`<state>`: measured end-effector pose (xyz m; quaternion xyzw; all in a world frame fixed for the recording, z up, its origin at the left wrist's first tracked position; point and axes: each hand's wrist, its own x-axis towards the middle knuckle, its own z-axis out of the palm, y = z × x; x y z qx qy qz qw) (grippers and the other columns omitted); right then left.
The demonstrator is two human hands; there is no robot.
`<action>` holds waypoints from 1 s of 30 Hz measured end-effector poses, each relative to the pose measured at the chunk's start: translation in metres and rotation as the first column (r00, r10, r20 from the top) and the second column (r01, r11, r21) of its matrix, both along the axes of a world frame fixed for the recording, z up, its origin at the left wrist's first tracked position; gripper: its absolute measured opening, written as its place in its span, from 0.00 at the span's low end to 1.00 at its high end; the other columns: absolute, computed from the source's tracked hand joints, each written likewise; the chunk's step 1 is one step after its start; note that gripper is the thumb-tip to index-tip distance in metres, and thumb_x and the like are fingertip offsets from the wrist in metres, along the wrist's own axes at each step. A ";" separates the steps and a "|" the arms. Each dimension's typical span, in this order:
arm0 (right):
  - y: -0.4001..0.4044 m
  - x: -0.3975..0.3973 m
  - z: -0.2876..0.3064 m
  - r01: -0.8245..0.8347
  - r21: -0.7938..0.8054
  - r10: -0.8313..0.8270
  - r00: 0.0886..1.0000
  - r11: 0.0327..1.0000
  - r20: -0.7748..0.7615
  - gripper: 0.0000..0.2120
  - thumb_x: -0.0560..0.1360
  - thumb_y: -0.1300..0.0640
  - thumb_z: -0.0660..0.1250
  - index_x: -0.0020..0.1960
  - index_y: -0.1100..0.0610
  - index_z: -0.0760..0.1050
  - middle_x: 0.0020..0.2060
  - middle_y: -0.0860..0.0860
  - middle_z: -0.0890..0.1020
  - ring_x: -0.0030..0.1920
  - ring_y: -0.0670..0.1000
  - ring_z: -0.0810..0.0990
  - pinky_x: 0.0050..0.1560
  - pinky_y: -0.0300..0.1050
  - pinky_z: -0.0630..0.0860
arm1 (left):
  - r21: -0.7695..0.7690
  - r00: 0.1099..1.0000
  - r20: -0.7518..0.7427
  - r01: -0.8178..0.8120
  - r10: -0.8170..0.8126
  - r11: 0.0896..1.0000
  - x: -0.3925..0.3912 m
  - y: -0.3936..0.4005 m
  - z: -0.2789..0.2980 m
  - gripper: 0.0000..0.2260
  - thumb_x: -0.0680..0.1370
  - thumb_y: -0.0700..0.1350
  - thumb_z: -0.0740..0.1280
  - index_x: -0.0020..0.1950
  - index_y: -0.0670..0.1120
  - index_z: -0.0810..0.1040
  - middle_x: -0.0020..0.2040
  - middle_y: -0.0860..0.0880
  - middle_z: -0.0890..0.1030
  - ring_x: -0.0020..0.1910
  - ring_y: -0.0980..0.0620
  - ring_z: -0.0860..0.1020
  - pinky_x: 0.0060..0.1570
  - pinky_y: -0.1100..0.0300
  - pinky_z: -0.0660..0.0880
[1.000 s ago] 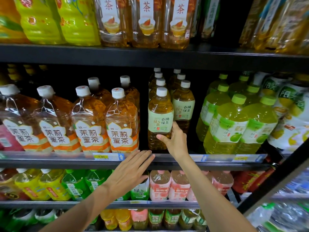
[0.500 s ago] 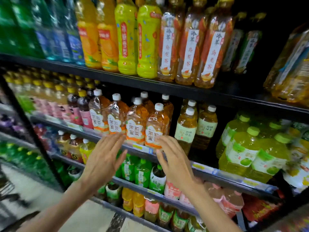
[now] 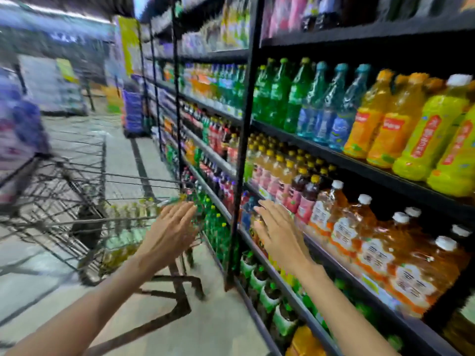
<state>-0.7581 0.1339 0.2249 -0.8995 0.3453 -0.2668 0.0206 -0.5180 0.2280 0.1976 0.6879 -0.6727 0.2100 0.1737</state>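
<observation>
The picture is blurred by motion. My left hand [image 3: 171, 229] is held out flat with straight fingers in front of a wire shopping cart [image 3: 77, 201] that carries yellowish bottles [image 3: 128, 214]. My right hand [image 3: 279, 231] is also flat and empty, hovering in front of the black drinks shelf [image 3: 334, 255] at the level of the amber tea bottles [image 3: 359, 237]. Neither hand holds or touches anything.
Black shelving runs down the right side, full of green, blue, orange and yellow bottles [image 3: 385, 116]. A black upright post [image 3: 240, 176] stands between my hands. The tiled aisle floor [image 3: 123, 155] stretches ahead on the left, with stacked goods [image 3: 132, 111] farther down.
My view has swung left from the tea shelf to the aisle and the cart. My right hand has let go of the tea bottle, and both hands have pulled back from the shelf, open.
</observation>
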 end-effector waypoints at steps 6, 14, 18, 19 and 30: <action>-0.017 0.131 -0.006 -0.162 -0.023 0.162 0.987 0.987 0.012 0.19 0.77 0.53 0.59 0.64 0.61 0.74 0.63 0.55 0.76 0.67 0.54 0.71 0.71 0.44 0.59 | -0.008 0.971 0.033 -0.235 0.235 0.972 0.121 0.022 0.001 0.24 0.77 0.54 0.59 0.62 0.37 0.76 0.58 0.40 0.80 0.55 0.43 0.80 0.56 0.46 0.77; -0.059 0.309 -0.028 -0.265 0.097 0.264 0.964 0.959 0.027 0.19 0.80 0.57 0.58 0.69 0.62 0.69 0.68 0.55 0.70 0.71 0.52 0.64 0.69 0.34 0.44 | 0.077 0.899 0.047 -0.439 0.436 0.895 0.306 0.010 -0.005 0.24 0.79 0.56 0.58 0.66 0.39 0.73 0.63 0.41 0.76 0.61 0.43 0.76 0.62 0.49 0.72; -0.088 0.379 -0.048 -0.273 0.189 0.273 0.962 0.943 0.028 0.18 0.80 0.57 0.58 0.69 0.62 0.68 0.68 0.55 0.70 0.71 0.52 0.63 0.68 0.32 0.46 | 0.100 0.879 0.021 -0.476 0.476 0.874 0.378 -0.006 -0.009 0.22 0.79 0.53 0.60 0.65 0.39 0.74 0.63 0.40 0.76 0.61 0.43 0.75 0.63 0.48 0.71; -0.096 0.393 -0.054 -0.279 0.210 0.283 0.959 0.937 0.012 0.18 0.81 0.57 0.57 0.70 0.61 0.67 0.69 0.54 0.69 0.72 0.50 0.62 0.69 0.33 0.46 | 0.107 0.875 0.014 -0.482 0.484 0.869 0.391 -0.011 -0.011 0.21 0.79 0.53 0.61 0.64 0.39 0.74 0.62 0.40 0.77 0.61 0.42 0.76 0.62 0.48 0.71; -0.245 0.533 -0.145 -0.232 0.426 0.311 0.942 0.875 -0.127 0.20 0.81 0.54 0.55 0.72 0.57 0.63 0.70 0.51 0.67 0.72 0.49 0.61 0.71 0.40 0.52 | 0.261 0.763 -0.167 -0.577 0.625 0.774 0.517 -0.125 -0.103 0.20 0.79 0.54 0.57 0.59 0.40 0.75 0.55 0.41 0.79 0.53 0.45 0.77 0.52 0.53 0.74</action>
